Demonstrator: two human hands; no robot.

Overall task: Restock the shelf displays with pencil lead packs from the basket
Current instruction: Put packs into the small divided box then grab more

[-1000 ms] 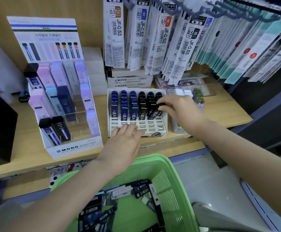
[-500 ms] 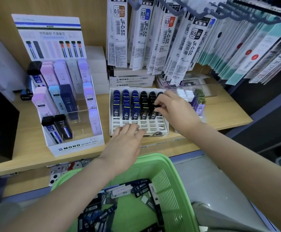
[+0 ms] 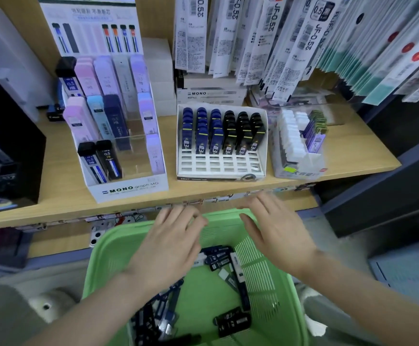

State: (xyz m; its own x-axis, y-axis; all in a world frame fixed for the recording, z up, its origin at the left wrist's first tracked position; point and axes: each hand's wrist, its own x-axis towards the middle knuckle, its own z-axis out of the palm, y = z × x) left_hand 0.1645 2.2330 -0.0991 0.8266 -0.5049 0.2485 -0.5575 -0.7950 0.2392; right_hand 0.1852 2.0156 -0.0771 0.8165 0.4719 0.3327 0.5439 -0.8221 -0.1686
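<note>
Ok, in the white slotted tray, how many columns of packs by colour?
In the tray:
Blue columns: 3
Black columns: 3
Total: 6

Your left hand (image 3: pixel 171 248) and right hand (image 3: pixel 275 233) hover side by side over the basket (image 3: pixel 98 260), with lead packs (image 3: pixel 230 320) lying loose in it beneath and behind them. On the shelf (image 3: pixel 58 186) ahead of both hands sits a slotted tray (image 3: pixel 220 167). A tiered stand (image 3: pixel 128 188) is ahead-left of your left hand, and a clear box (image 3: pixel 298 168) is ahead-right of your right.
</note>
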